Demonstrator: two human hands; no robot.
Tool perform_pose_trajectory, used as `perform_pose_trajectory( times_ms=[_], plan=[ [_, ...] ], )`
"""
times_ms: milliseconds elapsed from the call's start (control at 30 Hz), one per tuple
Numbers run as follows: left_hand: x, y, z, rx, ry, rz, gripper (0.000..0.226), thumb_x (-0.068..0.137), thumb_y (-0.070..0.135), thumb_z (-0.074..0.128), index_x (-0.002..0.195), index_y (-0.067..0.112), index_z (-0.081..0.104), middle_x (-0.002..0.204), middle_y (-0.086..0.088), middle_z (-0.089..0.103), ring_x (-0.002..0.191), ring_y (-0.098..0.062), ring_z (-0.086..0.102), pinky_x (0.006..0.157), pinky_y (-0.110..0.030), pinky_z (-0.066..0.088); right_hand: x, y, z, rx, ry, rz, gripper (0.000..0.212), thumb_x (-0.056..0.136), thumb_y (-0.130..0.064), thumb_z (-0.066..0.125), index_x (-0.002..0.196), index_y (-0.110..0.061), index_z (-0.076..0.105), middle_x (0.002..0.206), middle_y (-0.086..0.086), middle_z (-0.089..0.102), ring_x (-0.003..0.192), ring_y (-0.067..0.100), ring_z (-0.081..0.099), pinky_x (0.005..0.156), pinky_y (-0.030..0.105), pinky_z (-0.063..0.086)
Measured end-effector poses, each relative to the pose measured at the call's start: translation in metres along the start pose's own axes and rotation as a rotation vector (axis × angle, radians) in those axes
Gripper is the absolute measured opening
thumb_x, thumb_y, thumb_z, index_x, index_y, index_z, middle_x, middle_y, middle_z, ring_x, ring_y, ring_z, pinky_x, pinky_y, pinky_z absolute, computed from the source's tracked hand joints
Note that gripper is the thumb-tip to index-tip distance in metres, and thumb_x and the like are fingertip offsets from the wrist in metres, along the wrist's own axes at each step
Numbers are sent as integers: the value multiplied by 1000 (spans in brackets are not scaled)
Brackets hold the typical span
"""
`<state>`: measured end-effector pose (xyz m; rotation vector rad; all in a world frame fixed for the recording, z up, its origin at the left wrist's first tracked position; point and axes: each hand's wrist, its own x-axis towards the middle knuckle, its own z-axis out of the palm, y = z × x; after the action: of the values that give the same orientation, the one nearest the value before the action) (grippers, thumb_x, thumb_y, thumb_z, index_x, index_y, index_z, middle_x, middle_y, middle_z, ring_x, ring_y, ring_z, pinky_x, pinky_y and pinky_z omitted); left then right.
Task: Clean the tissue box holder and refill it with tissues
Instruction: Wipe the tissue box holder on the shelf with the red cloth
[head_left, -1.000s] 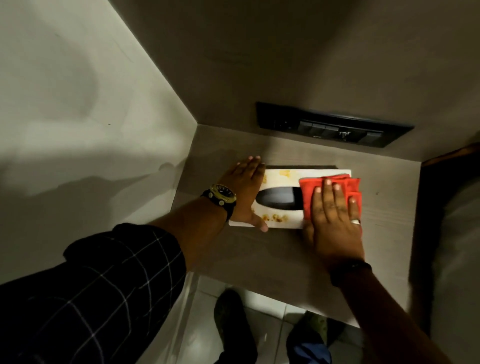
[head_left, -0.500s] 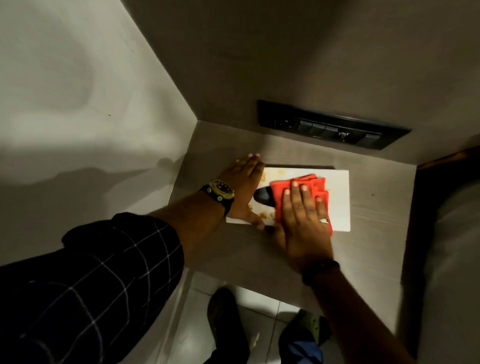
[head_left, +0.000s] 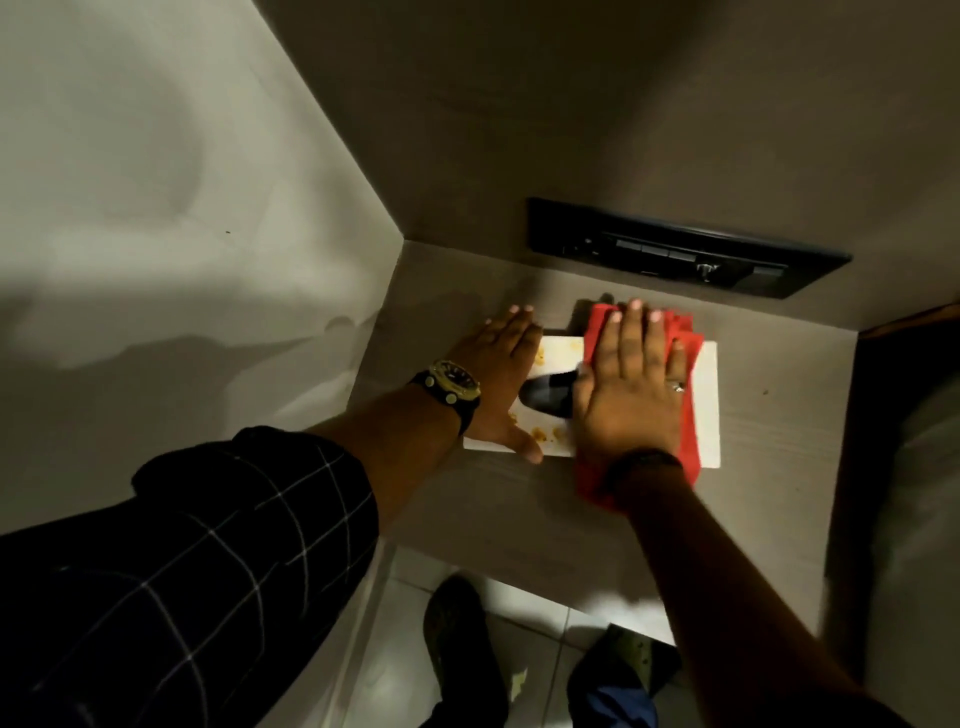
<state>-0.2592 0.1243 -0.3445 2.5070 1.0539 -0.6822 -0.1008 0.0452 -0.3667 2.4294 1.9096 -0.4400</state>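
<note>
A white flat tissue box holder (head_left: 707, 410) lies on the grey-brown counter (head_left: 519, 509), with a dark oval slot (head_left: 548, 399) in its top and orange-brown stains near its left end. My left hand (head_left: 501, 374), wearing a watch, lies flat on the holder's left end, fingers straight. My right hand (head_left: 631, 384) presses flat on a red cloth (head_left: 688, 441) spread over the middle of the holder. The cloth reaches past the holder's far and near edges.
A black switch panel (head_left: 680, 249) is set in the back wall just above the counter. A pale side wall (head_left: 156, 234) closes the left. The counter's front edge drops to a tiled floor (head_left: 524, 608), where my shoes show.
My right hand has slid the red cloth from the holder's right end leftward over the slot, then away toward the back edge. My left hand has stayed on the left end.
</note>
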Motion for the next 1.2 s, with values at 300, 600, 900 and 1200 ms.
perform_pose_trajectory(
  times_ms=[300,600,900,1200],
  plan=[
    [-3,5,1,-2,37,10,146,53,88,57,145,5,-23,156,-14,-24,144,-29,-20,112,-37,-16,-29,55,-4,-22,-2,-37,69,91,-44,20,150,-8,23,158,15,18,148,32,11,119,53,8],
    [-7,1,-3,-2,35,19,144,56,86,57,145,5,-23,156,-14,-26,144,-28,-23,110,-35,-18,4,20,-13,32,-14,34,70,93,-44,17,153,-10,3,161,11,-3,149,29,-8,119,51,-6],
    [-7,3,-6,-15,25,15,145,55,84,61,145,5,-21,157,-14,-24,145,-29,-19,109,-34,-18,-31,54,-9,38,28,16,72,88,-41,22,149,-3,26,157,21,19,146,37,13,118,54,10],
    [-4,-1,0,-57,56,25,144,54,81,65,148,4,-12,158,-16,-16,146,-29,-14,112,-35,-12,-7,-12,-3,4,-13,-39,72,91,-42,18,152,-3,12,160,21,6,148,35,2,119,53,-1]
  ],
)
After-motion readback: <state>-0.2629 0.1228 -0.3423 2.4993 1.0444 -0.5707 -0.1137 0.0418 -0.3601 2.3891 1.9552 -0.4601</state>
